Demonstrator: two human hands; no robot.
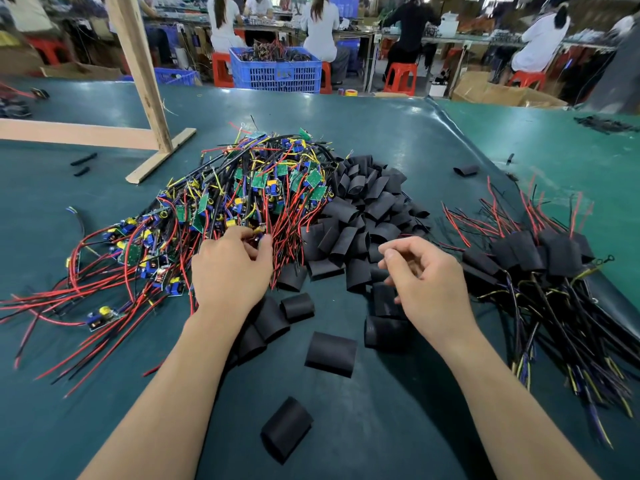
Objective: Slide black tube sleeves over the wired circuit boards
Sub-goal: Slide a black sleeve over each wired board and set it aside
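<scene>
On the green worktop [346, 410], left hand [232, 268] pinches into the circuit boards [242, 192]; right hand [426, 282] hovers loosely curled, empty. Best tease one board free before sleeving.

A big table [104, 220] with a dark green top fills the near part of the room. A wooden frame [138, 74] stands on it at the far left. Past the table, on the floor, sits a blue plastic crate [277, 72], with red stools [401, 77] near it. Far back, people sit at long work benches [485, 39]. Brown cardboard boxes [498, 93] lie at the far right.
</scene>
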